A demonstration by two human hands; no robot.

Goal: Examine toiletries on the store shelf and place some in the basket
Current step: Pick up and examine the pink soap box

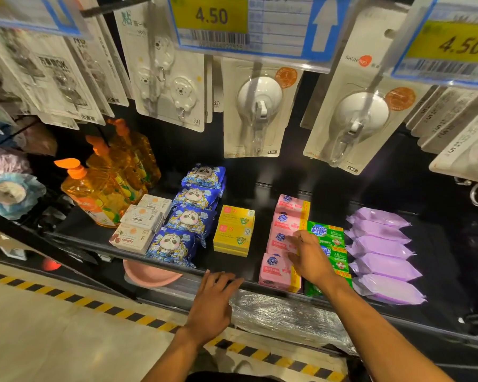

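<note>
Shelf [255, 241], pink soaps [273, 271] front-to-back, right hand [311, 257] touching

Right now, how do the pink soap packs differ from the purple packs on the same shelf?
The pink soap packs are boxy with blue lettering; the purple packs are soft, pillow-shaped and show no print. The right hand touches a pink one; none touches the purple packs. Both sit in front-to-back rows on the black shelf.
</note>
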